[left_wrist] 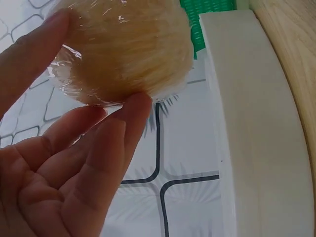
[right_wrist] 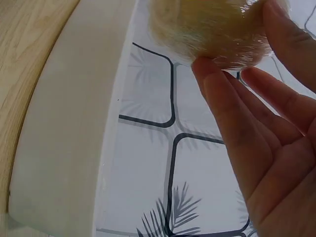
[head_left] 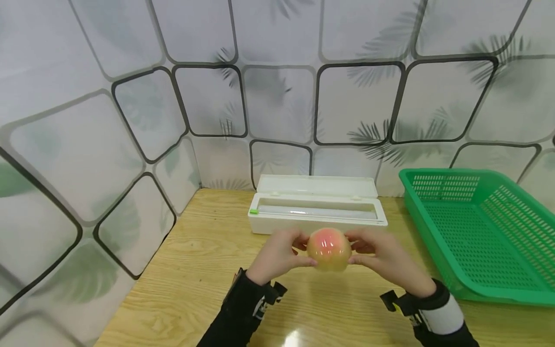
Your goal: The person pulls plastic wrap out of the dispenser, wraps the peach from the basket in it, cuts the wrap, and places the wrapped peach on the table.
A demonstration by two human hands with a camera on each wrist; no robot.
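A round pink-and-yellow peach, wrapped in shiny cling film, is held up between both hands over the table. My left hand pinches it from the left, thumb at its near side and fingertips behind. From the right, my right hand grips it the same way. Wrinkled film on the peach shows in the left wrist view, with the fingertips pressed against it. Just beyond the hands stands a white cling film dispenser, its lid raised and a roll of film inside.
To the right, a green plastic basket with perforated sides sits on the wooden table. Behind the dispenser and along the left rise walls covered in a leaf-and-line pattern. A bright light reflection lies near the table's front.
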